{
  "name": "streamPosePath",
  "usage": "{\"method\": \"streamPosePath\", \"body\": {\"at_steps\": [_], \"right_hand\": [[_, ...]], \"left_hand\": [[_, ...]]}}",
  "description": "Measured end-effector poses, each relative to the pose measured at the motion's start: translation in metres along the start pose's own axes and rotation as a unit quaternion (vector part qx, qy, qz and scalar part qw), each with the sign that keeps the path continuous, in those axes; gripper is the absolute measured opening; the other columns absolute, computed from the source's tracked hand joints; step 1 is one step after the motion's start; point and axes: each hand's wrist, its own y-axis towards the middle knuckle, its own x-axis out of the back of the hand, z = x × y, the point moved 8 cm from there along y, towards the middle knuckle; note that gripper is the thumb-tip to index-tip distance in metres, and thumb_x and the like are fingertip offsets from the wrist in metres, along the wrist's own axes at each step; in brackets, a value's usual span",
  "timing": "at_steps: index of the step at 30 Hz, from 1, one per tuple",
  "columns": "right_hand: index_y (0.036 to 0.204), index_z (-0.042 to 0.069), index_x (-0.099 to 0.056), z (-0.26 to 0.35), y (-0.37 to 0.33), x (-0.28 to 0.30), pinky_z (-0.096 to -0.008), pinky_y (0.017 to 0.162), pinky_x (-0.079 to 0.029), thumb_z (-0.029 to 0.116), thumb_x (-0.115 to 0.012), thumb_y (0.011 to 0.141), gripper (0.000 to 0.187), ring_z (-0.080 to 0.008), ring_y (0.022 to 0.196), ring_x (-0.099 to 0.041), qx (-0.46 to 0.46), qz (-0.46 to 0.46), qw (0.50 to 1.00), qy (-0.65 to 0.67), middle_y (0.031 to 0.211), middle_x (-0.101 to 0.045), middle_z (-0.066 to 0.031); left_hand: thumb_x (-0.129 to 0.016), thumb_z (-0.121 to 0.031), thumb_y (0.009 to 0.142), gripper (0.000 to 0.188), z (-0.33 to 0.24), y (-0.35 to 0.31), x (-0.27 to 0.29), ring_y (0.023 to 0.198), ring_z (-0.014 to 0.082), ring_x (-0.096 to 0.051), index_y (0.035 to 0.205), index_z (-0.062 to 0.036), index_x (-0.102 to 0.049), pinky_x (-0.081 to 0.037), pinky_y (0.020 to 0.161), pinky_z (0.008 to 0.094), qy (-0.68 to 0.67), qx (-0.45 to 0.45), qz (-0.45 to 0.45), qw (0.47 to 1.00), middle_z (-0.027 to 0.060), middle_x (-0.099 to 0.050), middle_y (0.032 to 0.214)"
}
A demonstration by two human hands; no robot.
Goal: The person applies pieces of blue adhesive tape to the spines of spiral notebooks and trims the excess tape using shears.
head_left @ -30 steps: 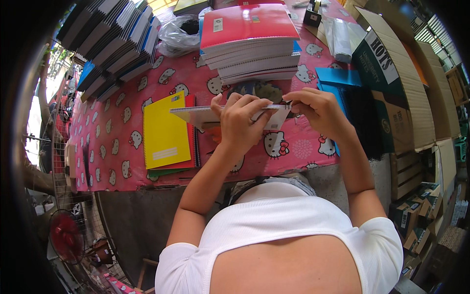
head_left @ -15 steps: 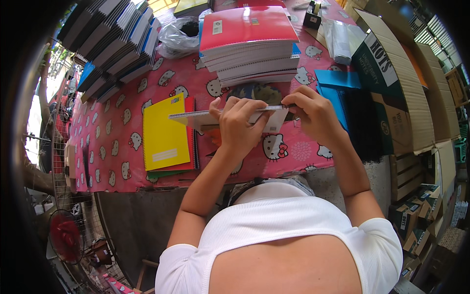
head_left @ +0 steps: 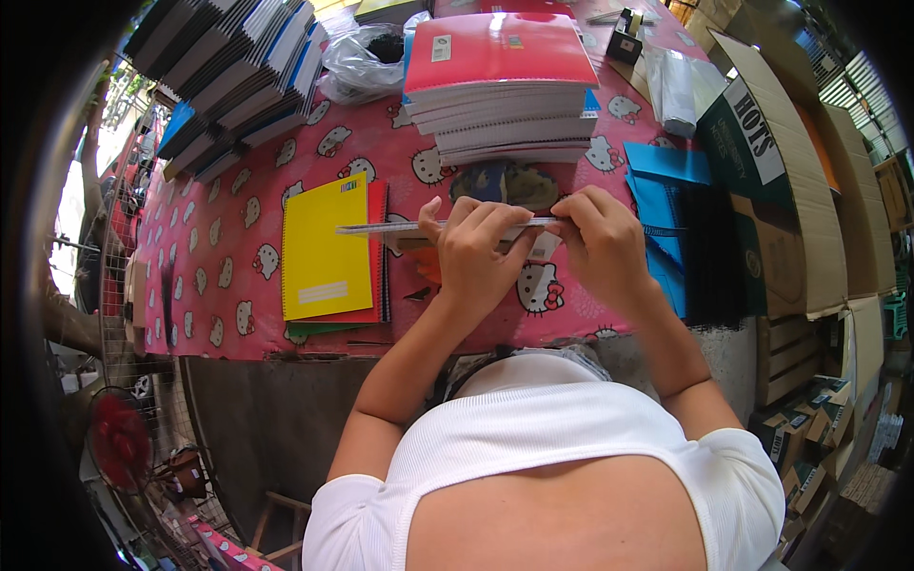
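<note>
A spiral notebook point(head_left: 381, 228) is held nearly edge-on above the table, its bound edge upward. My left hand point(head_left: 483, 246) is closed around its middle, fingers over the upper edge and thumb in front. My right hand point(head_left: 602, 233) pinches the right end of that edge; the fingertips hide the coil's end. To the left lies a yellow notebook point(head_left: 327, 247) on top of a red notebook point(head_left: 381, 276). Beyond my hands stands a tall stack of notebooks with a red cover point(head_left: 500, 52) on top. An orange thing point(head_left: 426, 265) is partly hidden beneath the held notebook.
Leaning stacks of notebooks point(head_left: 252, 81) fill the far left, near a clear plastic bag point(head_left: 360, 71). At right are blue covers point(head_left: 666, 167), a bundle of black coils point(head_left: 709, 257) and an open cardboard box point(head_left: 809, 162). A tape dispenser point(head_left: 625, 38) stands at the back.
The held notebook has turned more edge-on, showing less of its face. My right hand remains at its right end. The whole view has shifted slightly.
</note>
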Motion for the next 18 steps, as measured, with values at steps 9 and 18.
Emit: {"method": "streamPosePath", "body": {"at_steps": [9, 18], "right_hand": [[0.106, 0.001, -0.060, -0.079, 0.046, -0.087, -0.0428, 0.079, -0.050, 0.031, -0.069, 0.080, 0.041, -0.0344, 0.095, -0.063, 0.036, 0.332, 0.940, -0.067, 0.096, -0.065, -0.0185], [0.115, 0.000, -0.056, -0.128, 0.010, -0.117, -0.0420, 0.079, -0.052, 0.021, -0.075, 0.069, 0.053, -0.0296, 0.099, -0.065, -0.167, 0.200, 0.913, 0.313, 0.102, -0.066, -0.0177]], "left_hand": [[-0.081, -0.026, 0.066, 0.026, -0.001, -0.023, 0.009, 0.082, 0.0159, -0.059, 0.085, -0.0154, -0.067, -0.025, 0.096, 0.0459, -0.033, -0.014, 0.002, 0.999, -0.0035, -0.066, 0.083], [-0.082, -0.023, 0.058, 0.023, 0.008, -0.008, 0.019, 0.073, 0.0170, -0.061, 0.074, -0.0140, -0.067, -0.027, 0.101, 0.0442, 0.002, -0.003, -0.033, 0.999, -0.0019, -0.065, 0.070]]}}
